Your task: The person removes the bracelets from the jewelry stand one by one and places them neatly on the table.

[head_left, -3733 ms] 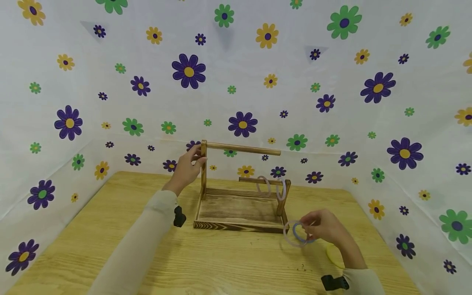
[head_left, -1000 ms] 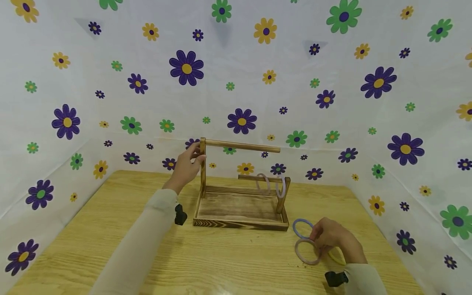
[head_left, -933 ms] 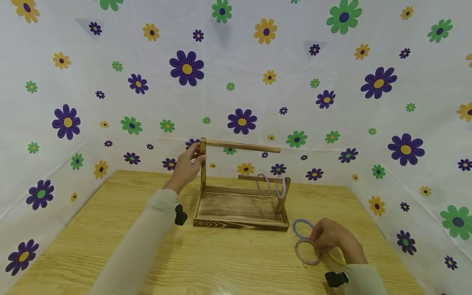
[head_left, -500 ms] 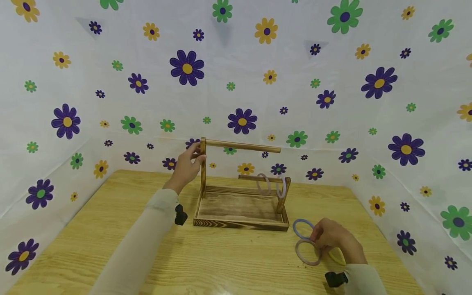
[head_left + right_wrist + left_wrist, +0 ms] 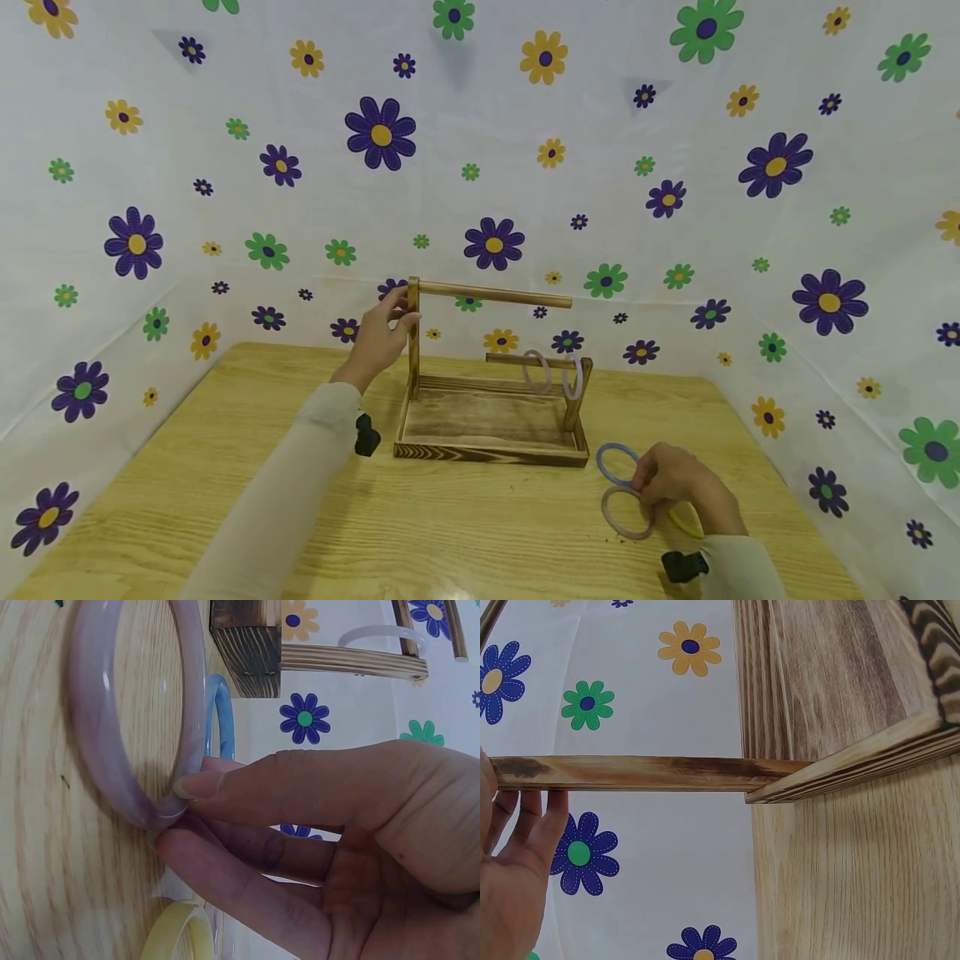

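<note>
My left hand (image 5: 377, 342) grips the tall left post (image 5: 630, 772) of a wooden bangle rack (image 5: 491, 457) near its top, fingers at one side and thumb at the other. To the right of the rack, my right hand (image 5: 678, 479) pinches a mauve bangle (image 5: 94, 712) between thumb and fingers, low over the table. A blue bangle (image 5: 220, 712) lies just beyond the pinched one, and a yellow bangle (image 5: 169, 930) sits partly hidden beneath the right hand. Two pale lilac bangles (image 5: 567, 387) hang on the rack's lower bar (image 5: 510, 360).
The rack's upper bar (image 5: 495, 293) runs rightward from the tall post, its right end free. A tray-like base with raised edges stands on the wooden table (image 5: 450, 533). Flower-printed white cloth (image 5: 480, 100) surrounds the table at the back and sides. Small dark specks lie near the mauve bangle.
Since the oldest frame, my right hand has moved slightly right and down with the mauve bangle, away from the rack's corner and blue bangle. Over the last second both hands stay nearly still.
</note>
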`<state>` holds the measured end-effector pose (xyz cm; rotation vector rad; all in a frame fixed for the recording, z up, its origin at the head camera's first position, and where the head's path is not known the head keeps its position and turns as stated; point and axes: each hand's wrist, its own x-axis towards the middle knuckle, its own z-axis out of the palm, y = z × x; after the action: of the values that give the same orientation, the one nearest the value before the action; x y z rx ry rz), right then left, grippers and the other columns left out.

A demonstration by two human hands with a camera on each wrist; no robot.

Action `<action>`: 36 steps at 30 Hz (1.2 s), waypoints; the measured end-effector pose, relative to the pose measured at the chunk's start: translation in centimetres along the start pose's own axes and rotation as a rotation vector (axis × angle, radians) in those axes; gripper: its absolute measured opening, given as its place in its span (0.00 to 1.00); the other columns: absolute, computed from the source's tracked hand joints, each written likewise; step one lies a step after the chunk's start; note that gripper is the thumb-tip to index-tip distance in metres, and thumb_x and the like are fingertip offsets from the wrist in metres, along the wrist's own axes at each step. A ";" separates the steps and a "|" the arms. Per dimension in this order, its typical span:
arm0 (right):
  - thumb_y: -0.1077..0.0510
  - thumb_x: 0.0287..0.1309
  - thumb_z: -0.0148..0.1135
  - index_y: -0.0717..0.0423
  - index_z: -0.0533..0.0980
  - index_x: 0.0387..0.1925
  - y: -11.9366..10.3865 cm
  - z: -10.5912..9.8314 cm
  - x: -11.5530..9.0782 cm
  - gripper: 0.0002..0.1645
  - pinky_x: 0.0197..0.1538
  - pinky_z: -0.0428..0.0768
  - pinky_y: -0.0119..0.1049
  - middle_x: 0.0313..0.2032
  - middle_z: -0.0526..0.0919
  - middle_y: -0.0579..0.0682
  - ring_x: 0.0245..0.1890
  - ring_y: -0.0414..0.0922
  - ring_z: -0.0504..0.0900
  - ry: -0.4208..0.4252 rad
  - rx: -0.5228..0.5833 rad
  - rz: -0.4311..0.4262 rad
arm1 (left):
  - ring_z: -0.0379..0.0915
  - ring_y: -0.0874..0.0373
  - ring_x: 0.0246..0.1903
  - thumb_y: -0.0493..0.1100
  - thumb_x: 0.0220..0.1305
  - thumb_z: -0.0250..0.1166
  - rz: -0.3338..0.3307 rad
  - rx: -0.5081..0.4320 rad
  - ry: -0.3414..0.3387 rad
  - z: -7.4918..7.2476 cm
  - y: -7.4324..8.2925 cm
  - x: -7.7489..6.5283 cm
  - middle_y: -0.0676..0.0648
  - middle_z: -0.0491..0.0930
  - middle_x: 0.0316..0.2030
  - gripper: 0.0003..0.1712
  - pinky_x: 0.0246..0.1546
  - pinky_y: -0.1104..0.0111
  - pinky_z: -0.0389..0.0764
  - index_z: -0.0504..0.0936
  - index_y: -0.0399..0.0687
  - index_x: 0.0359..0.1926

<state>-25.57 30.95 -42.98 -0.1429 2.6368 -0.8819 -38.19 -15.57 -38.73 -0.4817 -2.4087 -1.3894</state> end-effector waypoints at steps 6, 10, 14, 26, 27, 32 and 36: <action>0.77 0.44 0.68 0.66 0.81 0.25 0.1 0.0 -0.1 0.07 0.30 0.89 0.38 0.25 0.83 0.50 0.25 0.43 0.84 -0.022 0.025 -0.020 | 0.71 0.37 0.69 0.44 0.81 0.54 -0.005 -0.002 -0.004 0.0 0.1 0.0 0.36 0.74 0.61 0.30 0.64 0.45 0.80 0.62 0.46 0.78; 0.76 0.47 0.68 0.64 0.80 0.25 0.1 0.0 -0.2 0.08 0.31 0.89 0.39 0.26 0.84 0.51 0.25 0.44 0.85 -0.024 0.028 -0.021 | 0.71 0.37 0.70 0.44 0.81 0.54 -0.005 -0.001 -0.005 -0.1 0.2 0.0 0.36 0.74 0.61 0.30 0.64 0.45 0.80 0.62 0.46 0.78; 0.76 0.47 0.69 0.65 0.80 0.26 -0.1 -0.1 -0.2 0.08 0.32 0.89 0.40 0.27 0.85 0.53 0.26 0.44 0.86 -0.017 0.028 -0.003 | 0.70 0.37 0.70 0.44 0.81 0.54 -0.002 -0.001 -0.005 -0.1 0.2 0.0 0.36 0.74 0.61 0.30 0.64 0.45 0.80 0.62 0.45 0.78; 0.74 0.49 0.72 0.66 0.82 0.29 0.0 -0.2 -0.1 0.06 0.33 0.90 0.40 0.28 0.86 0.53 0.27 0.45 0.87 -0.025 0.027 0.011 | 0.71 0.36 0.69 0.45 0.81 0.54 0.002 0.020 -0.005 -0.1 0.1 -0.1 0.36 0.74 0.62 0.31 0.65 0.45 0.79 0.60 0.46 0.79; 0.74 0.49 0.72 0.66 0.82 0.29 0.0 -0.2 -0.1 0.06 0.33 0.90 0.40 0.28 0.86 0.53 0.27 0.45 0.87 -0.024 0.023 0.014 | 0.71 0.36 0.69 0.45 0.81 0.54 0.004 0.022 -0.004 -0.1 0.1 -0.1 0.36 0.74 0.62 0.31 0.65 0.45 0.79 0.60 0.46 0.79; 0.74 0.50 0.70 0.66 0.82 0.29 0.0 -0.3 -0.1 0.05 0.33 0.90 0.41 0.28 0.86 0.53 0.27 0.45 0.86 -0.034 0.035 0.014 | 0.72 0.36 0.68 0.46 0.81 0.54 0.008 0.030 -0.005 -0.1 0.0 -0.1 0.35 0.74 0.63 0.32 0.64 0.45 0.79 0.60 0.45 0.79; 0.73 0.50 0.69 0.67 0.82 0.30 -0.1 -0.5 -0.2 0.04 0.33 0.89 0.42 0.28 0.85 0.54 0.26 0.45 0.85 -0.048 0.053 -0.006 | 0.72 0.35 0.68 0.46 0.81 0.54 0.011 0.026 -0.004 -0.1 0.0 -0.1 0.35 0.74 0.63 0.31 0.64 0.45 0.79 0.60 0.44 0.79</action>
<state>-25.54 31.21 -42.43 -0.1561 2.5674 -0.9377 -38.10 -15.66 -38.74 -0.4913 -2.4206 -1.3520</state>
